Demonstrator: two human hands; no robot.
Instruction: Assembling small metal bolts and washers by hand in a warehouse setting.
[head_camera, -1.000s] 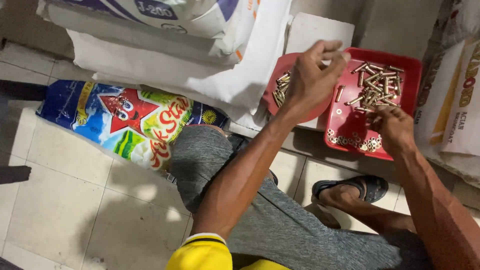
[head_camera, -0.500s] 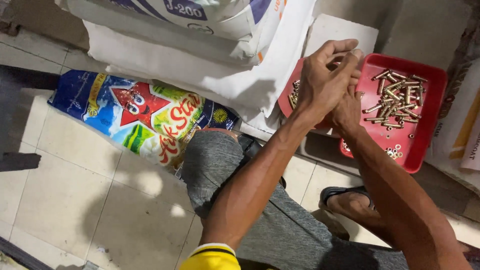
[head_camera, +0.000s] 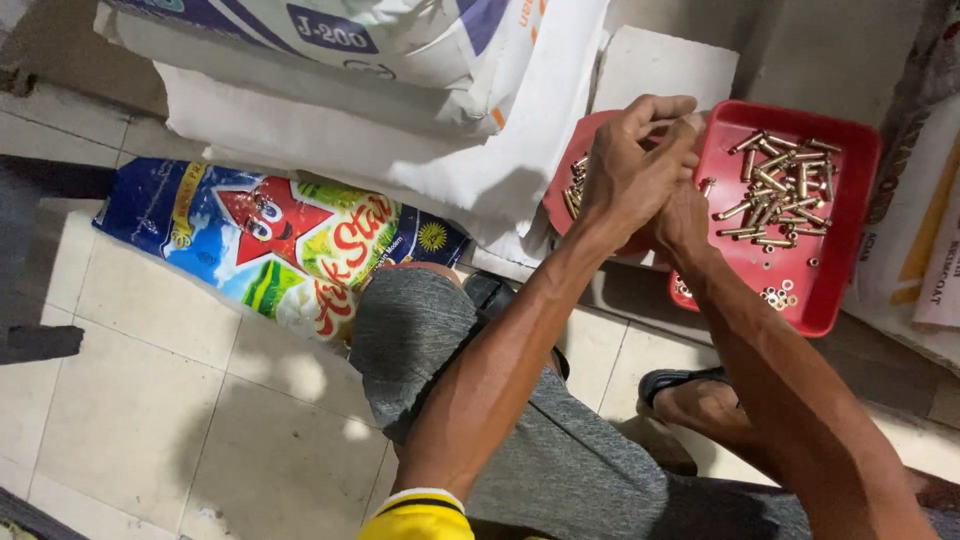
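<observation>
Both hands together over the red rectangular plastic tray of brass pins.
Left hand curled over right hand, contents unclear; blue star-printed bag lying left, beneath white sacks.

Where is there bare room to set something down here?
The tiled floor left of the grey-clad knee, below the colourful bag, lies bare. The red tray is crowded with brass pieces, and both hands block its left edge.
</observation>
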